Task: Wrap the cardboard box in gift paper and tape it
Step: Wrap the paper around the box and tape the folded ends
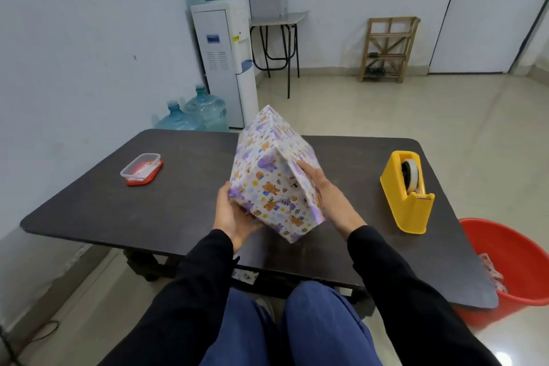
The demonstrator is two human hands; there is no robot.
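The box [269, 175] is covered in white gift paper with purple and orange bear prints. It is tilted up on one lower corner above the dark table [118, 205], its top leaning away from me. My left hand [233, 215] cups its lower left corner from beneath, fingers curled under the paper. My right hand [312, 180] lies flat against the folded right end flap, fingers straight. A yellow tape dispenser [408, 193] with a roll of clear tape stands to the right, apart from both hands.
A clear plastic tub with a red lid [142, 169] sits at the table's left. A red bucket [517, 270] holding paper scraps stands on the floor by the right edge. A water dispenser [225, 59] and bottles stand behind the table.
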